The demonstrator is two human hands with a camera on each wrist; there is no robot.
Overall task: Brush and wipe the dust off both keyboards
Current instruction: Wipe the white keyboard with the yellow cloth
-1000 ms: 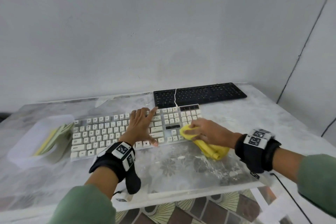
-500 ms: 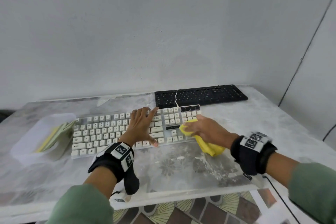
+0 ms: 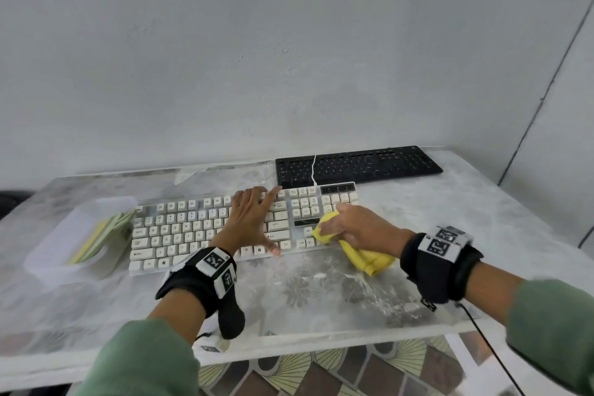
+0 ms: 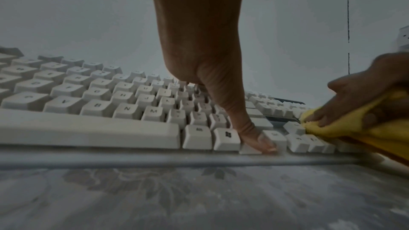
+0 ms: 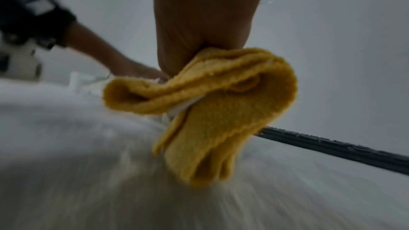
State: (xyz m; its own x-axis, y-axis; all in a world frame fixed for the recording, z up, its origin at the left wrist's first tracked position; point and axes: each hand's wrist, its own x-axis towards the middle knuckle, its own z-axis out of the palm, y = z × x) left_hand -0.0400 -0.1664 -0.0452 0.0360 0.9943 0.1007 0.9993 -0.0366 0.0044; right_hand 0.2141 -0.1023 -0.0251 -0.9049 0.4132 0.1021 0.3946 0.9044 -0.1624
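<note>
On the marbled counter [image 3: 401, 215] by a grey wall, the left hand [image 3: 249, 222] lies flat on the white keyboard [image 3: 180, 231]; the right hand [image 3: 360, 228] grips a yellow cloth [image 3: 363, 255] at that keyboard's right end.

- Head view: from above and behind, facing forward and down over the tabletop [image 3: 418, 222] toward the wall.
- Left wrist view: low, just above the tabletop, close to the white keyboard [image 4: 88, 127], facing the wall.
- Right wrist view: low, very close to the yellow cloth [image 5: 212, 111], blurred.
- All three views share the cloth and the white keyboard.
</note>
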